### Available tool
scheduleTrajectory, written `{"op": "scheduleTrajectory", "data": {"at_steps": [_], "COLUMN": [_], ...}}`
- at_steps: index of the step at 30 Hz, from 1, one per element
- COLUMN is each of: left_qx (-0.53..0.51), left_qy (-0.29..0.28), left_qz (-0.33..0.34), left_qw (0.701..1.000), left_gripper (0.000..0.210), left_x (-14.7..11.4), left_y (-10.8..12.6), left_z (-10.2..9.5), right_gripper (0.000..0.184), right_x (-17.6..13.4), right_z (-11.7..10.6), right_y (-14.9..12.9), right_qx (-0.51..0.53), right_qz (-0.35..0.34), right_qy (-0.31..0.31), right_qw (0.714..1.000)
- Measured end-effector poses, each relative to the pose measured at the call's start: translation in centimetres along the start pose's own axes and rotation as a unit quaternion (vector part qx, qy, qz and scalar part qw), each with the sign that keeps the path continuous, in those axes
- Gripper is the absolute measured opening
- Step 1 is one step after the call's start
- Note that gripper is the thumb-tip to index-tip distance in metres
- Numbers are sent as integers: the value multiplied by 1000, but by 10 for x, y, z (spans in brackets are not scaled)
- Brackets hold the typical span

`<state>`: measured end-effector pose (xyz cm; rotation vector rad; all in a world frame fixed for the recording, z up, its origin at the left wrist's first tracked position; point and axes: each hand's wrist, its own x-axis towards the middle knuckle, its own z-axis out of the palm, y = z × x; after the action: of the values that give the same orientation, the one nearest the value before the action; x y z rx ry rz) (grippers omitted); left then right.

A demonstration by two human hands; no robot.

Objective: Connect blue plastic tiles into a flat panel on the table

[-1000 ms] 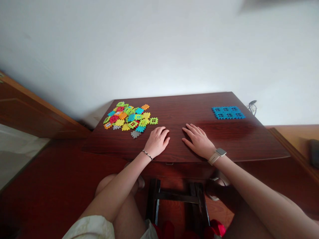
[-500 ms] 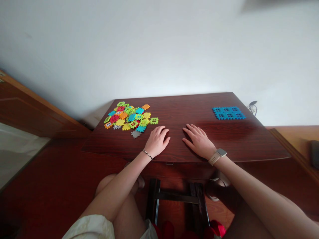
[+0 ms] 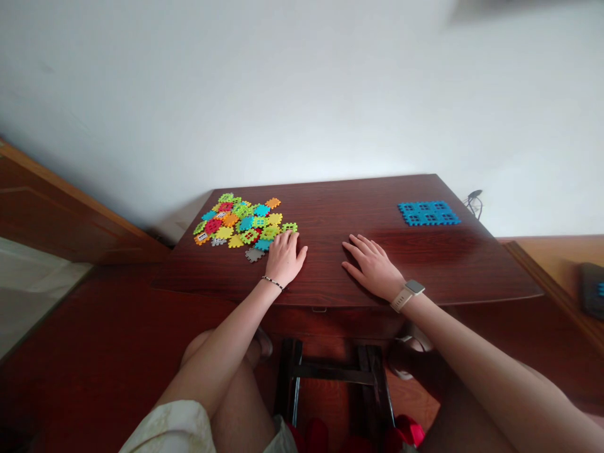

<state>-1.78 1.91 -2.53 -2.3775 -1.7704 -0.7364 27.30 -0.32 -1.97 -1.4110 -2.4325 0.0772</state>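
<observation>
My left hand [image 3: 285, 257] reaches the right edge of a pile of interlocking plastic tiles [image 3: 230, 220], its fingers extended and over or touching a green window tile [image 3: 289, 227]. Part of that tile and of a teal one [image 3: 262, 245] is covered by the hand. A grey tile [image 3: 255, 254] lies just left of it. My right hand [image 3: 370, 263] rests flat on the dark wooden table [image 3: 330, 207], fingers spread, holding nothing. Beyond it to the right lies a flat blue panel [image 3: 428, 213] of joined window tiles.
A white wall [image 3: 302, 94] stands behind the table. A black cable [image 3: 474, 200] hangs past the table's right side. Below the front edge is a dark stool frame [image 3: 335, 372] between my legs. A wooden door [image 3: 70, 214] is at the left.
My left hand has moved left and slightly up to the green window tile at the pile's edge. My right hand stays flat on the table. The view has shifted slightly.
</observation>
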Motion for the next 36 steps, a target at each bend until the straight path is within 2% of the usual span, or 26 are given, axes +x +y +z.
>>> {"op": "scheduleTrajectory", "data": {"at_steps": [7,17,21,25,31,36], "left_qx": [-26,-102,-152,-137,-167,-250], "left_qy": [-13,-46,-30,-14,-36,-32], "left_qz": [49,77,55,49,60,64], "left_qw": [998,991,986,989,984,966], "left_gripper": [38,35,45,62,60,67], "left_x": [0,0,0,0,-1,-4], "left_y": [4,10,12,10,12,22], "left_z": [-2,-9,-10,-10,-11,-14], "right_gripper": [59,58,59,59,59,57], "right_x": [0,0,0,0,1,2], "right_z": [-1,0,-1,-2,-1,-1], "right_y": [0,0,-1,-1,0,1], "right_qx": [-2,-1,-3,-6,-5,10], "right_qz": [-1,0,1,2,1,2], "right_qy": [0,4,1,-3,-2,1], "right_qw": [1000,1000,1000,1000,1000,1000]}}
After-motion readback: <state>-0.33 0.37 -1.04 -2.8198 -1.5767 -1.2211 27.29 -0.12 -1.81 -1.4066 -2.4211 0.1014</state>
